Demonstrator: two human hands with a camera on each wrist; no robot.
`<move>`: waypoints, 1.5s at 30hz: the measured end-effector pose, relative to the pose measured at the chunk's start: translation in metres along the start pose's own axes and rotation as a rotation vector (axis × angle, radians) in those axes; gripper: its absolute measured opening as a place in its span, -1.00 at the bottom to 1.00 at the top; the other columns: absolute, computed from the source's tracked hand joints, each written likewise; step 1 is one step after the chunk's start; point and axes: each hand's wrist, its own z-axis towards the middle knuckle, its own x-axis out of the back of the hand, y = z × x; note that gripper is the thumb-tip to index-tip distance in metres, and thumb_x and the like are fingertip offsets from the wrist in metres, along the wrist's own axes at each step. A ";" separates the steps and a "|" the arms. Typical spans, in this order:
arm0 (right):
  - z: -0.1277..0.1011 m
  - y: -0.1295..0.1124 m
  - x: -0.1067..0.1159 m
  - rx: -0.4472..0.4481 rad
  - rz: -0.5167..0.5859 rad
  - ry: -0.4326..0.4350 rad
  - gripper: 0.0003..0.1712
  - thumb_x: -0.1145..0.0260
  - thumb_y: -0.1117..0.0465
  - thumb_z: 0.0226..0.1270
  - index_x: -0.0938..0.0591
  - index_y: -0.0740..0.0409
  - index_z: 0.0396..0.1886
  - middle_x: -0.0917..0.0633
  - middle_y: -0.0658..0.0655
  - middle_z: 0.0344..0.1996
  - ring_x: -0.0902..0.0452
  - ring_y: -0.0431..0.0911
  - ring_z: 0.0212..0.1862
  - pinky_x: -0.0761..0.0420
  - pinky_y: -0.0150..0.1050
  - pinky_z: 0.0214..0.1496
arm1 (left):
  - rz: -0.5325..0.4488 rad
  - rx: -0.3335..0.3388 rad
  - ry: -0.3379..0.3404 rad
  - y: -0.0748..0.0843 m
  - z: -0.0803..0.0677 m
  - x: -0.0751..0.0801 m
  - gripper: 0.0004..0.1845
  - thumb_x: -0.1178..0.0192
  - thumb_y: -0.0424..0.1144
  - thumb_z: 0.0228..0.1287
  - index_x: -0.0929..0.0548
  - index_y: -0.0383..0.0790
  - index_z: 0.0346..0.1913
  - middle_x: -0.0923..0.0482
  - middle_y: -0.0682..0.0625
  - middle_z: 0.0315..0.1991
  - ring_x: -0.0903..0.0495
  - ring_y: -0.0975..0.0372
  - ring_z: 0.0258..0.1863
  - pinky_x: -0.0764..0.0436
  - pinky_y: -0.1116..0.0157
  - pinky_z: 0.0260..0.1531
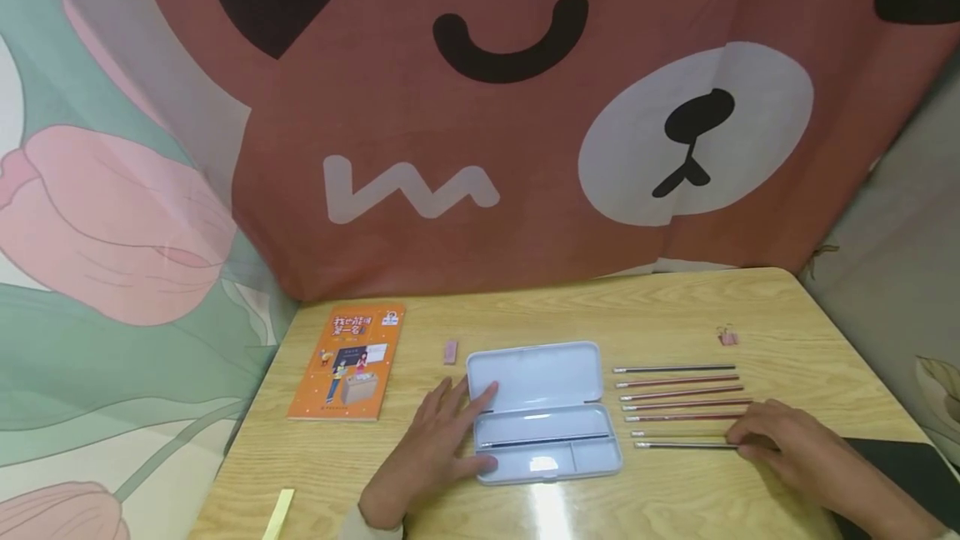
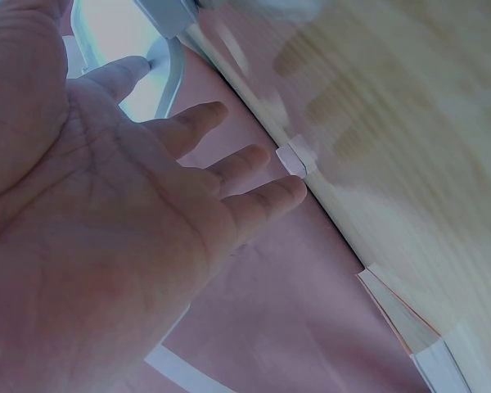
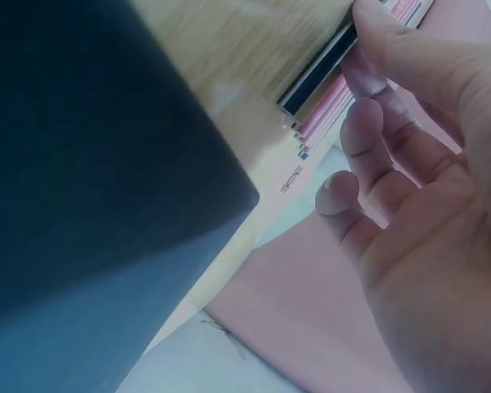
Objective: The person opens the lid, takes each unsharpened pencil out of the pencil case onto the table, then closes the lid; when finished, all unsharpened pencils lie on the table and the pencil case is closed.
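Observation:
An open pale blue pencil case lies mid-table with one dark pencil in its tray. My left hand lies flat against the case's left side, fingers straight, thumb at the front corner. In the left wrist view the left hand shows an open palm, one fingertip on the case rim. Several pencils lie in a row right of the case. My right hand pinches the end of the nearest pencil. In the right wrist view, thumb and forefinger of the right hand hold that pencil.
An orange book lies at the left, a pink eraser beside the case, and a small clip at the back right. A yellow strip sits at the front left edge. A dark flat object lies under my right forearm. A curtain hangs behind.

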 end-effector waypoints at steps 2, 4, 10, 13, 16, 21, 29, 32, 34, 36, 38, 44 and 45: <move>0.002 -0.002 0.001 -0.030 0.002 -0.017 -0.59 -0.71 0.31 0.08 -0.78 -0.22 -0.17 -0.71 -0.30 -0.25 -0.53 -0.47 -0.20 -0.66 -0.36 -0.29 | -0.005 0.003 -0.002 0.000 0.000 0.000 0.07 -0.50 0.20 0.35 -0.15 0.27 0.80 -0.08 -0.23 0.79 -0.02 -0.40 0.73 -0.11 -0.44 0.66; 0.004 -0.005 0.001 -0.050 -0.009 -0.007 -0.60 -0.71 0.28 0.11 -0.79 -0.27 -0.16 -0.70 -0.34 -0.23 -0.55 -0.49 -0.17 -0.65 -0.43 -0.23 | -0.010 0.006 -0.006 0.000 0.000 0.000 0.07 -0.50 0.21 0.35 -0.14 0.27 0.80 -0.07 -0.22 0.79 -0.01 -0.40 0.73 -0.10 -0.44 0.66; 0.027 -0.028 -0.008 -0.026 -0.016 0.108 -0.68 -0.67 0.29 0.21 -0.82 -0.21 -0.18 -0.67 -0.36 -0.27 -0.50 -0.52 -0.22 -0.60 -0.44 -0.34 | -0.011 0.006 -0.009 -0.001 0.001 -0.001 0.07 -0.49 0.21 0.36 -0.14 0.28 0.80 -0.07 -0.22 0.79 -0.01 -0.40 0.73 -0.10 -0.44 0.66; 0.045 -0.046 -0.016 0.011 -0.037 0.141 -0.73 -0.66 0.28 0.23 -0.83 -0.15 -0.17 -0.71 -0.30 -0.28 -0.51 -0.49 -0.23 -0.63 -0.35 -0.37 | -0.002 -0.001 -0.005 -0.001 0.001 -0.001 0.07 -0.49 0.20 0.36 -0.14 0.26 0.80 -0.09 -0.23 0.79 -0.02 -0.41 0.72 -0.10 -0.43 0.66; 0.063 -0.068 -0.027 0.053 -0.074 0.164 -0.72 -0.66 0.24 0.25 -0.83 -0.17 -0.11 -0.75 -0.27 -0.23 -0.58 -0.42 -0.19 -0.69 -0.29 -0.27 | 0.002 -0.002 -0.004 0.000 0.000 -0.001 0.06 -0.50 0.20 0.36 -0.15 0.25 0.80 -0.09 -0.24 0.78 -0.03 -0.42 0.72 -0.10 -0.43 0.66; 0.085 -0.101 -0.048 0.170 -0.097 0.193 -0.71 -0.63 0.20 0.31 -0.79 -0.18 -0.03 -0.74 -0.25 -0.12 -0.63 -0.27 -0.07 -0.72 -0.18 -0.10 | 0.005 -0.001 -0.004 0.001 0.000 -0.001 0.06 -0.50 0.19 0.36 -0.16 0.24 0.80 -0.09 -0.24 0.78 -0.04 -0.42 0.72 -0.11 -0.43 0.66; 0.113 -0.131 -0.077 0.286 -0.166 0.136 -0.78 -0.47 0.04 0.55 -0.83 -0.07 0.09 -0.79 -0.12 -0.02 -0.68 -0.10 0.05 -0.76 0.01 0.10 | -0.001 0.012 -0.005 0.002 0.000 -0.001 0.05 -0.50 0.18 0.36 -0.16 0.26 0.80 -0.07 -0.21 0.80 -0.01 -0.40 0.73 -0.09 -0.40 0.68; 0.117 -0.135 -0.082 0.267 -0.161 0.091 -0.78 -0.49 0.13 0.51 -0.82 -0.07 0.09 -0.75 -0.18 -0.06 -0.59 -0.19 -0.02 -0.71 -0.17 -0.01 | 0.003 0.011 -0.004 0.001 0.000 -0.001 0.05 -0.50 0.18 0.37 -0.16 0.25 0.80 -0.07 -0.21 0.80 -0.01 -0.40 0.73 -0.08 -0.40 0.68; 0.118 -0.136 -0.083 0.248 -0.146 0.078 -0.76 -0.51 0.17 0.47 -0.81 -0.08 0.08 -0.72 -0.22 -0.08 -0.55 -0.24 -0.04 -0.69 -0.22 -0.03 | 0.009 0.011 -0.005 0.001 0.000 0.000 0.05 -0.49 0.19 0.37 -0.16 0.26 0.80 -0.07 -0.22 0.80 -0.01 -0.40 0.73 -0.09 -0.40 0.68; 0.119 -0.136 -0.085 0.241 -0.127 0.073 -0.77 -0.52 0.19 0.46 -0.80 -0.09 0.06 -0.70 -0.23 -0.10 -0.52 -0.27 -0.05 -0.67 -0.24 -0.03 | 0.018 0.011 -0.005 0.001 0.000 0.000 0.05 -0.49 0.19 0.37 -0.15 0.26 0.80 -0.07 -0.22 0.79 -0.01 -0.39 0.73 -0.09 -0.39 0.68; 0.119 -0.135 -0.086 0.239 -0.102 0.078 -0.78 -0.52 0.20 0.45 -0.78 -0.10 0.03 -0.69 -0.24 -0.11 -0.51 -0.29 -0.06 -0.66 -0.26 -0.03 | 0.020 0.010 -0.004 0.001 0.000 0.000 0.05 -0.49 0.19 0.37 -0.16 0.26 0.80 -0.07 -0.22 0.79 -0.01 -0.40 0.73 -0.09 -0.40 0.68; 0.120 -0.133 -0.086 0.233 -0.018 0.094 -0.83 -0.52 0.20 0.44 -0.72 -0.13 -0.08 -0.61 -0.27 -0.18 -0.43 -0.35 -0.11 -0.57 -0.32 -0.09 | 0.013 0.010 -0.001 0.003 0.000 0.001 0.05 -0.50 0.17 0.37 -0.17 0.24 0.80 -0.07 -0.23 0.79 -0.01 -0.42 0.72 -0.09 -0.41 0.67; 0.120 -0.133 -0.085 0.225 -0.004 0.095 -0.82 -0.52 0.20 0.44 -0.71 -0.14 -0.09 -0.61 -0.28 -0.19 -0.43 -0.36 -0.12 -0.56 -0.33 -0.09 | 0.012 0.009 -0.002 0.002 0.000 0.001 0.05 -0.50 0.17 0.37 -0.17 0.24 0.80 -0.08 -0.23 0.79 -0.01 -0.42 0.72 -0.09 -0.41 0.67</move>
